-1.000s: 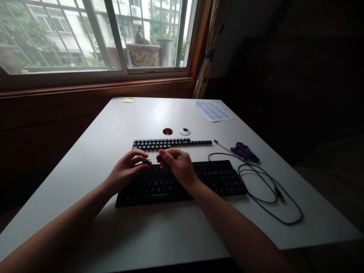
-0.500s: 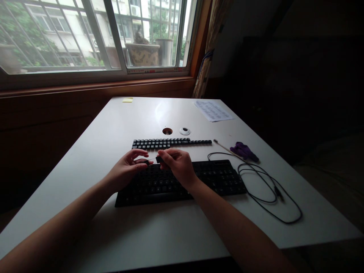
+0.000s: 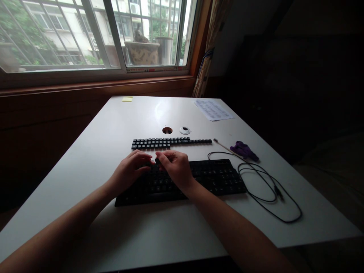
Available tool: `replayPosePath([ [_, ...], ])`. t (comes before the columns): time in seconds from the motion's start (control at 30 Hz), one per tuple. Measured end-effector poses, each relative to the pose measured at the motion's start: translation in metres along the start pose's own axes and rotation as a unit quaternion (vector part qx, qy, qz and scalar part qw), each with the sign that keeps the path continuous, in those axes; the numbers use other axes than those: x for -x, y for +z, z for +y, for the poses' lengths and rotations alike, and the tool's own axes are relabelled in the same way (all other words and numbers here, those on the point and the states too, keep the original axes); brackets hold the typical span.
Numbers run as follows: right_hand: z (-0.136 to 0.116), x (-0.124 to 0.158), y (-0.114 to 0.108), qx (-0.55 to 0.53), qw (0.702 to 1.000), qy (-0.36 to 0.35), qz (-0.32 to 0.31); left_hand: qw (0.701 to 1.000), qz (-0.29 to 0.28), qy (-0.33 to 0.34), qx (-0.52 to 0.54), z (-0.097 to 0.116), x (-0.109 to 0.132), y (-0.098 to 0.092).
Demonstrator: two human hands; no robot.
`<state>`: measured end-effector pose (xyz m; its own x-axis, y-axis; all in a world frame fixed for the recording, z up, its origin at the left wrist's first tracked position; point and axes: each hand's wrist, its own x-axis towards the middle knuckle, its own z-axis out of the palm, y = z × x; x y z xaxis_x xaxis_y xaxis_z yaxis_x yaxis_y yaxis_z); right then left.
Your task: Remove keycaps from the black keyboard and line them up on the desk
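Note:
Above the upper left part of a black keyboard (image 3: 199,176), both hands meet over the keys. My right hand (image 3: 178,168) pinches a keycap puller (image 3: 157,161), a small black handle with thin wires pointing left. Thumb and fingers of my left hand (image 3: 131,167) are closed at the wire ends, around a small black keycap that they now mostly hide. Loose black keycaps (image 3: 152,143) stand in rows just behind the keyboard.
A black cable (image 3: 267,174) lies coiled right of the keyboard. Near it are a purple cloth (image 3: 244,150) and a thin brush (image 3: 224,145). Farther back are a cable hole (image 3: 167,130), its white cover (image 3: 184,130), a printed sheet (image 3: 214,110) and a yellow note (image 3: 127,99).
My left fingers have closed further and moved slightly right, up to the puller's wires, covering the dark keycap that showed between them. The right hand has shifted slightly left.

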<state>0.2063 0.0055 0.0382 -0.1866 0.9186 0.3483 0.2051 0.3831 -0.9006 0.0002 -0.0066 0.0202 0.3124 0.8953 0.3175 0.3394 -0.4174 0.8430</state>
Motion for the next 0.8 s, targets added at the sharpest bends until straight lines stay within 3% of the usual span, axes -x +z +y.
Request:
replayPosePath([
  [0.33,0.001,0.000,-0.001,0.029,0.997,-0.066,0.019,0.979,-0.024,-0.116,0.167,0.003,-0.002,-0.006],
  [0.8,0.001,0.000,0.002,-0.001,0.999,-0.021,0.026,0.968,0.006,-0.152,0.197,-0.008,-0.003,-0.007],
])
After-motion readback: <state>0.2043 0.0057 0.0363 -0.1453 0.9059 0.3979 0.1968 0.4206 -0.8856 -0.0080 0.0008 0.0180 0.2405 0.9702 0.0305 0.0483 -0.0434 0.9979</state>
